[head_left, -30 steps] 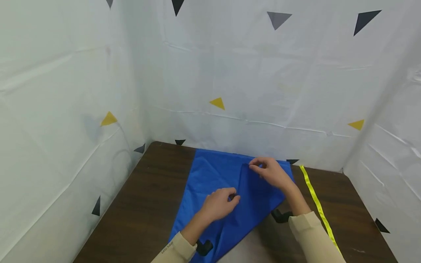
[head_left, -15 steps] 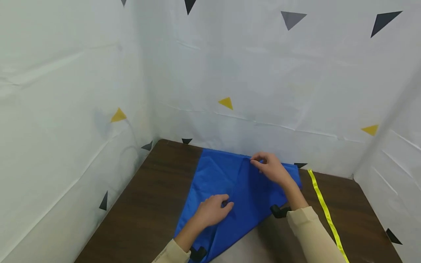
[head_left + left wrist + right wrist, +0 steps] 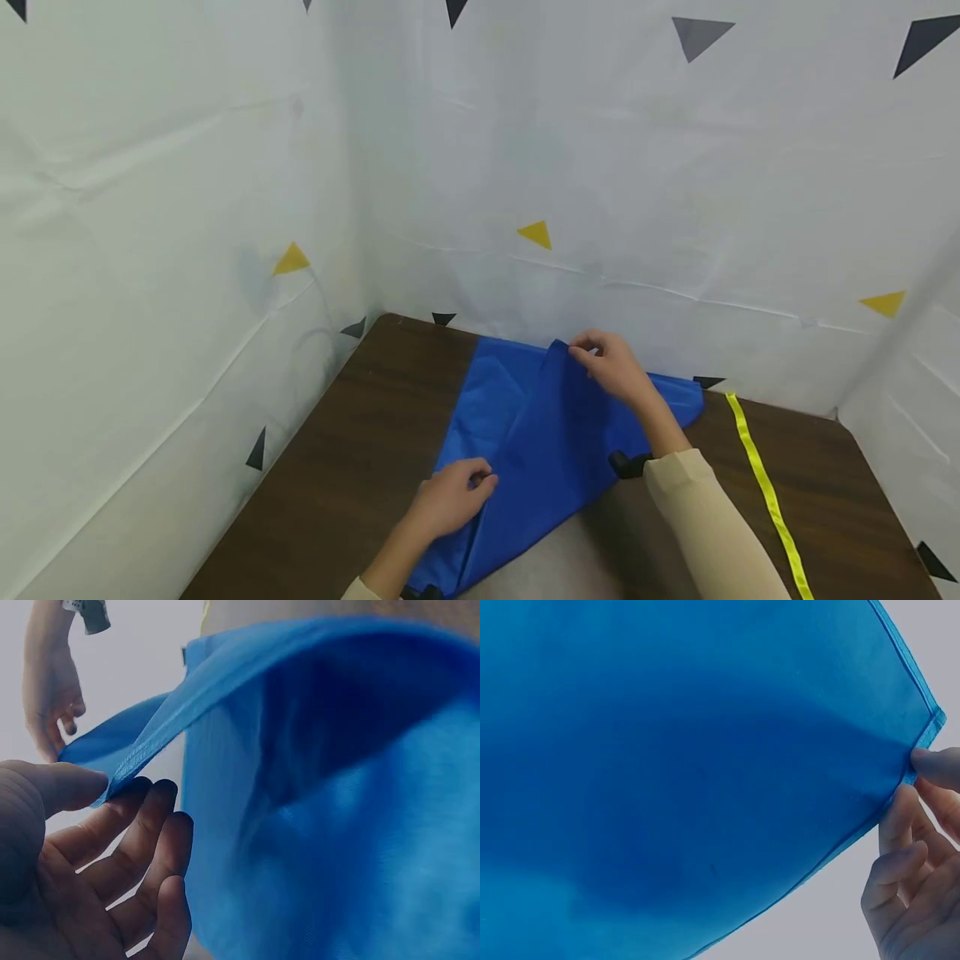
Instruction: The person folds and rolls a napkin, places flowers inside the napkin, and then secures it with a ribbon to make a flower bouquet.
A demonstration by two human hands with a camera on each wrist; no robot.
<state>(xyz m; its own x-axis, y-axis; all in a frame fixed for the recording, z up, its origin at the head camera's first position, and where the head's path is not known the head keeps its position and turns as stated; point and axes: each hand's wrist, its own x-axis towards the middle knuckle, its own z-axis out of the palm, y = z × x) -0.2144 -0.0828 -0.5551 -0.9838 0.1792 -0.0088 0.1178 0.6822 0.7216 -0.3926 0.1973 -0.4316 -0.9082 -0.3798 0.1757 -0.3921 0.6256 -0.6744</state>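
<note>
A blue cloth [image 3: 555,450] with hemmed edges lies partly folded over on the dark wooden table, one layer lifted above the other. My right hand [image 3: 613,367] pinches it close to a corner at the far side, thumb against fingertips, as the right wrist view shows with the hem [image 3: 924,742] between them. My left hand [image 3: 450,497], nearer the front, pinches another stretch of the cloth's edge; in the left wrist view the hem [image 3: 146,746] runs between thumb and index finger while the other fingers curl loosely below. Between the hands the raised cloth arches.
A yellow ribbon-like strip [image 3: 768,492] lies along the right part of the table [image 3: 337,450]. White sheeting [image 3: 600,167] with black, grey and yellow triangles stands behind and at both sides. A pale patch [image 3: 555,567] shows at the table's front.
My left hand has drawn toward the front left with its edge of the cloth. My right hand has risen slightly with the corner, and the head view has shifted left.
</note>
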